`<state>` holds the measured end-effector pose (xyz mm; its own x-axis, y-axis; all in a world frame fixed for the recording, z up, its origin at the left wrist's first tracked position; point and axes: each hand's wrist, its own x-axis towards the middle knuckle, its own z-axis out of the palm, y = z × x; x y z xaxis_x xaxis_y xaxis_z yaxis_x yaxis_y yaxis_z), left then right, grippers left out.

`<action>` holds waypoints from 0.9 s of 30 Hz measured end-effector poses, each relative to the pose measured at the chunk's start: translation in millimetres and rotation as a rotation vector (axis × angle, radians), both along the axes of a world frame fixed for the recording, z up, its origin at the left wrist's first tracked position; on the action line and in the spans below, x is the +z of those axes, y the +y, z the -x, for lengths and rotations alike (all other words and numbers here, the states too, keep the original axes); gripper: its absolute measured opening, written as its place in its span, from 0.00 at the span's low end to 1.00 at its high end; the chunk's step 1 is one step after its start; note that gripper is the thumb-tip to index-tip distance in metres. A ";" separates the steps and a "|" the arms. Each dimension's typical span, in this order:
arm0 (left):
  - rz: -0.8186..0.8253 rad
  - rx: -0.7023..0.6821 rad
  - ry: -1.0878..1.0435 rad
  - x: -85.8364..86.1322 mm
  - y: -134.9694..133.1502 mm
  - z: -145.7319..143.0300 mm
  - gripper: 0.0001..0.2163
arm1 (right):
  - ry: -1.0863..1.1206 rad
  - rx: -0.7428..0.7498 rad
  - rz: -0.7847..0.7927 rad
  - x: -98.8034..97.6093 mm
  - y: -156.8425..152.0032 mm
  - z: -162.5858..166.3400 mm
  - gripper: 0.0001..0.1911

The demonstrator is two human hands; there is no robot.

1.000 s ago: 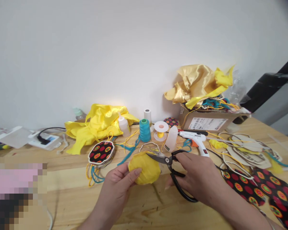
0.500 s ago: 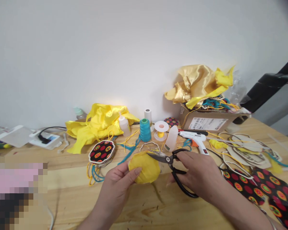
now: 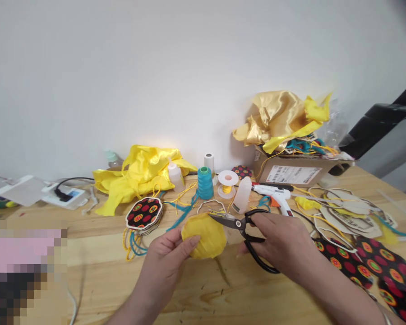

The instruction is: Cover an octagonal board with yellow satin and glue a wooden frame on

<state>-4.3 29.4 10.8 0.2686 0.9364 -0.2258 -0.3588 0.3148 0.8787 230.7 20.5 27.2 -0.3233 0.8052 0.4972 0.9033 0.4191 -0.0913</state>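
My left hand (image 3: 174, 253) pinches a round piece of yellow fabric (image 3: 206, 237) by its left side, thumb on top. My right hand (image 3: 282, 239) grips black-handled scissors (image 3: 237, 224), fingers through the loops. The blade tips lie at the fabric's upper edge, pointing left. Whether fabric sits between the blades is hard to make out. Left of the fabric rests a stack of scalloped pieces (image 3: 144, 213) with black floral fabric on top. Behind it stand a teal thread cone (image 3: 205, 184), a spool of yellow cord (image 3: 227, 185) and a white squeeze bottle (image 3: 242, 195).
A cardboard box (image 3: 287, 171) heaped with satin stands at the back right, near a white glue gun (image 3: 274, 193). Crumpled yellow satin (image 3: 142, 169) lies at the back left. Floral fabric pieces (image 3: 345, 262) and pale cut-outs (image 3: 352, 212) spread on the right. A power strip (image 3: 66, 197) sits far left.
The scissor blades look slightly more closed at the fabric's upper edge. Both hands keep nearly the same place, and the whole view has shifted very slightly.
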 end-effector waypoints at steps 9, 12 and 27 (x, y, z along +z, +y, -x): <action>-0.011 -0.004 0.015 -1.1 -0.7 0.7 0.13 | -0.006 0.001 -0.052 -1.5 1.3 -1.2 0.19; -0.006 -0.004 0.016 -2.1 -0.7 1.0 0.14 | -0.022 -0.014 -0.068 -1.8 0.8 -1.2 0.19; 0.016 -0.019 0.073 -0.6 0.3 0.9 0.13 | 0.043 -0.091 0.192 4.6 -0.9 0.3 0.17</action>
<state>-5.2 29.7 10.2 0.2688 0.9272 -0.2607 -0.2873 0.3355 0.8971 230.5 19.6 31.8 -0.2264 0.9114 0.3437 0.9302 0.3069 -0.2012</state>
